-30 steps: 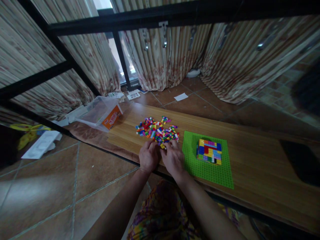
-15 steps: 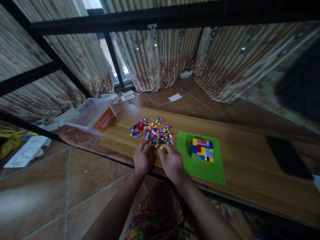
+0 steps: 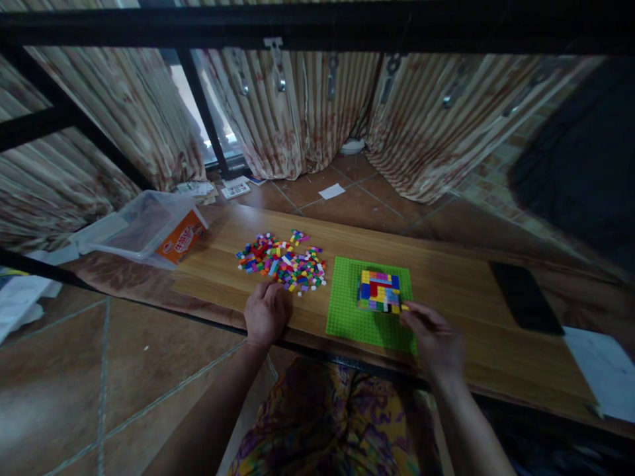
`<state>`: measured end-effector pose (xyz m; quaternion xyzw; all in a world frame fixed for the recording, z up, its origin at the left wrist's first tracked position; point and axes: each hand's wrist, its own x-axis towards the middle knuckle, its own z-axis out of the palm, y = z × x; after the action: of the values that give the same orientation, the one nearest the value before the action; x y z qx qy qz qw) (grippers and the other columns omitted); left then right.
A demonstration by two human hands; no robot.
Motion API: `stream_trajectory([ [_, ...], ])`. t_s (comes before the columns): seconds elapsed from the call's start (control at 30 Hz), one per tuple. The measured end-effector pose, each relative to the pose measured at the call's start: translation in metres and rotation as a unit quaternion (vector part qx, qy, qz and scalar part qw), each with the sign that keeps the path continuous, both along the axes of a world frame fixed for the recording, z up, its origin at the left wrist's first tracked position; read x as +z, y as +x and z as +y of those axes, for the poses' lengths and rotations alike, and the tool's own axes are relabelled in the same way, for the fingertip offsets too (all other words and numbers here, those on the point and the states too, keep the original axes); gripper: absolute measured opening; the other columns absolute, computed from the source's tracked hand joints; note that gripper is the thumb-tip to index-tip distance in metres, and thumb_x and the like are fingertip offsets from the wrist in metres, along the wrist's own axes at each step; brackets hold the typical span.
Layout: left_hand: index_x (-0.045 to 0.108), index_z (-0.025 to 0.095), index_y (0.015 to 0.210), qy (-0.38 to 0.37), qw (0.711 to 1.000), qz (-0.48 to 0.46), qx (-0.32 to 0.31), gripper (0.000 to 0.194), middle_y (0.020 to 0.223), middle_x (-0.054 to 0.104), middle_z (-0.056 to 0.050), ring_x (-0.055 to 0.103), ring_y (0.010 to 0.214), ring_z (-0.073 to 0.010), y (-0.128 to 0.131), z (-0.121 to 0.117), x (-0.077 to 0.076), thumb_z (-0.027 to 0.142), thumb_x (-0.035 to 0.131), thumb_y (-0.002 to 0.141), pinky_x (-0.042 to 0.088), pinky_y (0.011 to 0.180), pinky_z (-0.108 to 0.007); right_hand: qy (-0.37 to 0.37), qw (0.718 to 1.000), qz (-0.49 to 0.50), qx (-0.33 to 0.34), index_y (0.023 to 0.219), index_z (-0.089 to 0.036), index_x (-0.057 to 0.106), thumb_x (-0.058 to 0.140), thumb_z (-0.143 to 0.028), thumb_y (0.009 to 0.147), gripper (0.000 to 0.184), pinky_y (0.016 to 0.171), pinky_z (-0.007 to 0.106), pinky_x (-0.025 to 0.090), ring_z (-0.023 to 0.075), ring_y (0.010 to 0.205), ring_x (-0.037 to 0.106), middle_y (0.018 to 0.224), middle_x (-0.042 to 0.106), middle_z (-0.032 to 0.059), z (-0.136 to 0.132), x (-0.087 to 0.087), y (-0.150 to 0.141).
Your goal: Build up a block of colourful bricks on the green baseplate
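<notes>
A block of many-coloured toy bricks (image 3: 379,291) stands on a green studded baseplate (image 3: 342,317). At its near right corner, my right hand (image 3: 439,337) pinches a small yellow brick (image 3: 405,307) between thumb and fingertips. Whether that brick touches the block, I cannot tell. My left hand (image 3: 266,314) rests at the table's front edge with its fingers curled, just below a spread-out pile of loose bricks (image 3: 285,261). The left fingertips are turned away from view, so anything inside them is hidden.
The wooden table (image 3: 456,291) carries a clear plastic box (image 3: 143,228) with an orange label at the left. A dark flat object (image 3: 526,297) and a white sheet (image 3: 600,370) lie at the right. A black metal bar (image 3: 317,26) crosses above, before striped curtains.
My right hand has moved right, from beside the loose pile to the brick block, carrying the yellow brick. My left hand stays near the pile. The camera view has shifted right.
</notes>
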<state>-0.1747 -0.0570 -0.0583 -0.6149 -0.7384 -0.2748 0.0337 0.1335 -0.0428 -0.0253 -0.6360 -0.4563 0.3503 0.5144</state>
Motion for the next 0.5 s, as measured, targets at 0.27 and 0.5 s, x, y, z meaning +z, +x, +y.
stream_trajectory([
  [0.27, 0.066, 0.021, 0.102, 0.007, 1.0, 0.012, 0.001, 0.026, 0.101, 0.065, -0.007, 0.061, 0.089, -0.0195, -0.001, 0.001, 0.0, 0.025, 0.042, 0.091, 0.046, 0.076, -0.029, 0.1, 0.966, -0.226, 0.076, 0.091, -0.02, 0.071, 0.056, -0.039, 0.085, 0.025, 0.078, 0.035, 0.051, 0.0206, 0.085, 0.065, 0.092, 0.07, 0.0071, 0.025, 0.0, 0.011],
  [0.5, 0.066, 0.021, 0.103, 0.005, 1.0, 0.006, -0.001, 0.027, 0.103, 0.065, -0.007, 0.061, 0.09, -0.0195, -0.001, 0.001, 0.001, 0.025, 0.042, 0.091, 0.046, 0.077, -0.03, 0.148, 0.932, -0.304, 0.134, 0.088, -0.023, 0.07, 0.052, -0.032, 0.088, 0.02, 0.08, 0.036, 0.051, 0.0209, 0.086, 0.065, 0.092, 0.069, 0.0055, 0.031, 0.001, 0.011],
])
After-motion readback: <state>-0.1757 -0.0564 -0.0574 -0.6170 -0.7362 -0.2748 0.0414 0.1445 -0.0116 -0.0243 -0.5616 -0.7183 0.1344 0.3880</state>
